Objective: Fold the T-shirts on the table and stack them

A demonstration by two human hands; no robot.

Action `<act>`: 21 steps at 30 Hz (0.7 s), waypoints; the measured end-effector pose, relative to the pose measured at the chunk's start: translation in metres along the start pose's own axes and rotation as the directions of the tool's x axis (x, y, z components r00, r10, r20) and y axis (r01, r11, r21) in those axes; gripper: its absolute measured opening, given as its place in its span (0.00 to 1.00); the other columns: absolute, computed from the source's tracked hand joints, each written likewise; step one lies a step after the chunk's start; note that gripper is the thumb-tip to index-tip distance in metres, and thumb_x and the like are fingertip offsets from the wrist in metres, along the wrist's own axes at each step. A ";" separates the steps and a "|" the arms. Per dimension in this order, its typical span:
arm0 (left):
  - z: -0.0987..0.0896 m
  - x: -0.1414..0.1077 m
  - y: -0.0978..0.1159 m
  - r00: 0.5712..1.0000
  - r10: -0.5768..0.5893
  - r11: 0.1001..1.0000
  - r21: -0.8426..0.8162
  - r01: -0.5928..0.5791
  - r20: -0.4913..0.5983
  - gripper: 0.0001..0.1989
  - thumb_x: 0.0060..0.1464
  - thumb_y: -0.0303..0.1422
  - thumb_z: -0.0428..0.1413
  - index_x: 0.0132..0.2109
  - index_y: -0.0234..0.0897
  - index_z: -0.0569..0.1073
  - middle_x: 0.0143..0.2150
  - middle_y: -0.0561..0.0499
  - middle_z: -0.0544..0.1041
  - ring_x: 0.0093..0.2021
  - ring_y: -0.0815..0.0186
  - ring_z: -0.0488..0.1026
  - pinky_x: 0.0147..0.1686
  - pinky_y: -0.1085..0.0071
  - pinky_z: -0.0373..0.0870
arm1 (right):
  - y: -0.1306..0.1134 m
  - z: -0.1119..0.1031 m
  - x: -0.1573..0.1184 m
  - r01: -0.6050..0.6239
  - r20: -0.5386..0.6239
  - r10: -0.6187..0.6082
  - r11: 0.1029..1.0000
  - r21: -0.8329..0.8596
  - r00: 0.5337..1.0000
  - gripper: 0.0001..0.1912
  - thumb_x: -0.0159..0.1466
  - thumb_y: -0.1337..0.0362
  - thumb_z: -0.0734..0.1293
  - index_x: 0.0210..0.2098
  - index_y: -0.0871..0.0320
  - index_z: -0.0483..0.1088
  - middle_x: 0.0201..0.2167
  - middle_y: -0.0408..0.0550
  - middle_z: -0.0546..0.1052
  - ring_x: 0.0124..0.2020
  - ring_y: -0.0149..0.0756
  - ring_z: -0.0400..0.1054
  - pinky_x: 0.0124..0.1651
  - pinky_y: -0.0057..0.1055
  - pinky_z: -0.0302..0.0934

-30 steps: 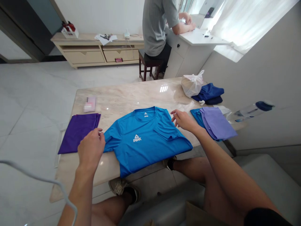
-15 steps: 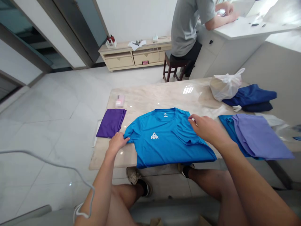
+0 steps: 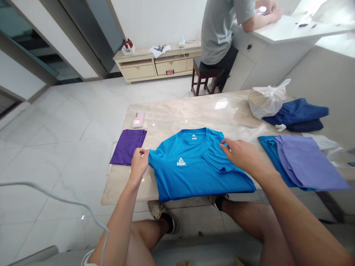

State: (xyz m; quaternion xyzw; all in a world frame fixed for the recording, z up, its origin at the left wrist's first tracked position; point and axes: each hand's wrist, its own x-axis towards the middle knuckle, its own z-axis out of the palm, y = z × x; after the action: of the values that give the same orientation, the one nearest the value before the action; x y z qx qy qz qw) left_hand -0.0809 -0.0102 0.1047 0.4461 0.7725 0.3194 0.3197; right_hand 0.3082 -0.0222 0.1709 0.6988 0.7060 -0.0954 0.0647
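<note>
A blue T-shirt (image 3: 185, 177) with a white logo lies on the pale marble-look table (image 3: 177, 111), its lower part at the near edge. My left hand (image 3: 140, 162) pinches the end of its left sleeve and holds it slightly raised. At the shirt's right shoulder is my right hand (image 3: 235, 151), fingers bent, thumb apart from the forefinger, with nothing visible between them. The right sleeve lies folded inward over the shirt's front. To the left sits a folded purple cloth (image 3: 128, 147).
Folded lilac cloth (image 3: 307, 159) on blue cloth lies at the right. Behind it are a white plastic bag (image 3: 267, 101) and dark blue garments (image 3: 299, 112). A pink box (image 3: 138, 120) stands at the back left. Beyond the table a person (image 3: 219, 33) sits on a stool.
My left hand has lifted the sleeve end and moved a little up, pulling the sleeve taut. My right hand has barely moved.
</note>
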 end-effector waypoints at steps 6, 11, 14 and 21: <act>0.021 -0.039 0.024 0.885 0.436 0.752 0.475 -0.457 0.161 0.12 0.73 0.39 0.46 0.53 0.40 0.72 0.56 0.39 0.82 0.54 0.50 0.81 0.55 0.58 0.75 | 0.003 0.001 -0.002 0.006 0.007 -0.006 1.000 -0.005 1.000 0.23 0.80 0.55 0.57 0.61 0.59 0.75 0.49 0.64 0.84 0.52 0.56 0.79 0.52 0.40 0.66; 0.046 -0.072 0.040 0.663 0.606 0.602 0.293 -0.743 0.440 0.18 0.75 0.45 0.49 0.61 0.41 0.72 0.71 0.40 0.73 0.64 0.52 0.76 0.64 0.59 0.74 | 0.014 0.009 -0.004 0.002 0.049 -0.002 1.000 0.001 0.999 0.24 0.80 0.53 0.56 0.61 0.59 0.76 0.49 0.63 0.85 0.50 0.55 0.80 0.51 0.39 0.66; 0.053 -0.068 0.030 0.666 0.592 0.612 0.285 -0.738 0.455 0.19 0.77 0.41 0.45 0.63 0.39 0.72 0.70 0.39 0.73 0.66 0.52 0.75 0.67 0.56 0.72 | 0.022 0.013 -0.002 -0.006 0.072 0.006 1.000 -0.002 0.997 0.24 0.80 0.54 0.56 0.60 0.59 0.77 0.49 0.65 0.84 0.50 0.56 0.80 0.51 0.40 0.67; 0.076 -0.054 -0.008 0.557 0.480 0.489 0.320 -0.811 0.678 0.23 0.73 0.36 0.51 0.71 0.38 0.69 0.75 0.37 0.70 0.75 0.46 0.66 0.74 0.46 0.62 | 0.040 0.031 0.005 0.051 0.145 -0.058 0.998 0.048 0.988 0.21 0.80 0.59 0.58 0.61 0.60 0.77 0.53 0.64 0.84 0.54 0.53 0.79 0.57 0.39 0.66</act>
State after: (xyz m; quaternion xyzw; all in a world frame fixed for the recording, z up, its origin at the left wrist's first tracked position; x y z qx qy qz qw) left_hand -0.0040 -0.0456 0.0649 0.8550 0.4792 0.0262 0.1965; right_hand 0.3468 -0.0242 0.1376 0.6716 0.7159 -0.1637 0.0982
